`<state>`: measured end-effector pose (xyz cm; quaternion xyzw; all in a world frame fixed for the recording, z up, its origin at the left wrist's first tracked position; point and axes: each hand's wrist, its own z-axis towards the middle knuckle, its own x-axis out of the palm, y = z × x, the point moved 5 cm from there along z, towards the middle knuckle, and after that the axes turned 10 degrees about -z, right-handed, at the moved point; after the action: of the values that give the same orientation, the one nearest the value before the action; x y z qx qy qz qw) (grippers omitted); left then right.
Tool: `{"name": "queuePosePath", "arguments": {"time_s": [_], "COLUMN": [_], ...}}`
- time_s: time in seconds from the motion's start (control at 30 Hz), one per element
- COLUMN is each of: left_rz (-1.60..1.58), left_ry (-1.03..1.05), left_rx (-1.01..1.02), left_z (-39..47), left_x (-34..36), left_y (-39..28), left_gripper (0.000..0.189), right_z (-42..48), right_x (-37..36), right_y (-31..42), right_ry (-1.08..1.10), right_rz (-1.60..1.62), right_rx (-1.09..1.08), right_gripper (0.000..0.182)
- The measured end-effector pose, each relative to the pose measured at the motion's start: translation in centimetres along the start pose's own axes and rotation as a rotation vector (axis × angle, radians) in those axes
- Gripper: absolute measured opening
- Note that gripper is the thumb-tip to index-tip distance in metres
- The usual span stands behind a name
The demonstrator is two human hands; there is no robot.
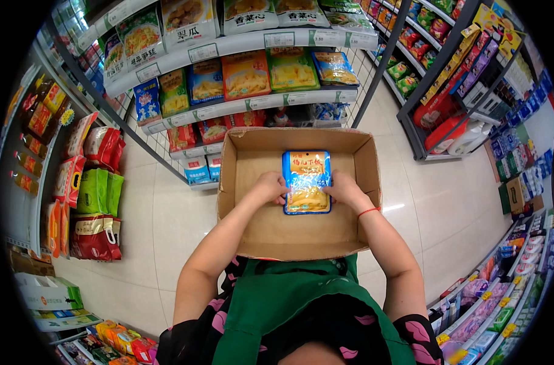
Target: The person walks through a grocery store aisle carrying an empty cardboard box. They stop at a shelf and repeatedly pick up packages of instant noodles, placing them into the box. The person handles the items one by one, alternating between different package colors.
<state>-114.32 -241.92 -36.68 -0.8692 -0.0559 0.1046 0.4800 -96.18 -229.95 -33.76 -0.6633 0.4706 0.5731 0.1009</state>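
A blue-edged plastic food pouch [307, 182] with a yellow and orange front lies face up, or is held just above the bottom, inside an open cardboard box [263, 237]. My left hand [270, 187] grips the pouch's left edge, its fingertips partly behind it. On the opposite edge my right hand [343, 188] holds it between thumb and fingers, with a red cord round the wrist. Apart from this pouch, the visible inside of the box is bare cardboard. The box is in front of my green apron [281, 292].
Beyond the box stands a wire-sided shelf rack [254, 102] with rows of food pouches. Bagged goods [97, 196] and bottles [42, 114] are at the left. Another rack [445, 100] stands at the right, and packed shelves [500, 292] curve along the lower right.
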Motion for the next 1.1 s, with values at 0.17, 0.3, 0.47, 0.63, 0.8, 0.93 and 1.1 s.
{"name": "queuePosePath", "arguments": {"time_s": [0.17, 0.3, 0.47, 0.63, 0.8, 0.93, 1.1], "left_rz": [0.07, 0.092, 0.119, -0.015, -0.026, -0.049, -0.01], "left_ry": [0.0, -0.006, -0.024, 0.069, 0.085, 0.08, 0.044], "left_rx": [-0.011, 0.006, 0.125, 0.235, 0.33, 0.394, 0.463], "left_z": [0.6, 0.2, -0.5, -1.7, -2.5, -1.2, 1.5], "left_x": [-0.3, -0.4, -0.6, 0.6, 1.0, 1.0, 0.5], "left_y": [0.8, -0.1, -2.2, -7.0, -13.0, -16.3, -20.3], "left_gripper": [0.014, 0.009, 0.01, 0.013, 0.015, 0.017, 0.03], "right_z": [-0.3, -0.5, -1.8, -2.2, -3.0, -1.8, 2.1], "right_x": [-0.7, -1.2, -3.2, -5.1, -10.5, -13.8, -16.7], "right_y": [0.9, 0.2, 1.5, 2.1, 3.6, 3.3, 1.5], "right_ry": [-0.069, -0.154, 0.003, -0.003, -0.109, -0.202, -0.464], "right_rz": [-0.051, -0.058, 0.113, 0.478, 0.688, 0.837, 0.811], "right_rx": [-0.1, -0.074, 0.02, -0.016, -0.113, -0.137, -0.178], "right_gripper": [0.029, 0.023, 0.017, 0.016, 0.015, 0.015, 0.025]}}
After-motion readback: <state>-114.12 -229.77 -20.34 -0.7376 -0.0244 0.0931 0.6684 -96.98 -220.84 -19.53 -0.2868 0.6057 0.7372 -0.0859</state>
